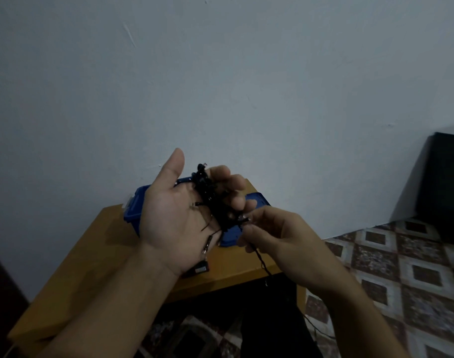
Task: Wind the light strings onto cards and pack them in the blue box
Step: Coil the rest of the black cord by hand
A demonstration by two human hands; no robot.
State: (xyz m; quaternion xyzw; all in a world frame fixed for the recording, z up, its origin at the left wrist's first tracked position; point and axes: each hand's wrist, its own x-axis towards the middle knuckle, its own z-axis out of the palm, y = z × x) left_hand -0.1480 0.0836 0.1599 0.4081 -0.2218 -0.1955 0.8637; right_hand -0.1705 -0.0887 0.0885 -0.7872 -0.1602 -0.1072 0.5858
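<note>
The black light string (210,200) is held as a tangled bundle in the left hand (169,218), palm turned up, thumb pointed to 12 o'clock. Its grip is closed, the fingers curled round the bundle. At 4 o'clock of the bundle a strand is pinched by the grip of the right hand (280,239), and from there the string is seen trailing toward 5 o'clock. A small black plug box (201,269) hangs at 6 o'clock. The blue box (256,200) is set on the desk (104,241), behind both hands.

support: wooden table (112,244) | on it: blue box (131,215), by wall (220,73)
</note>
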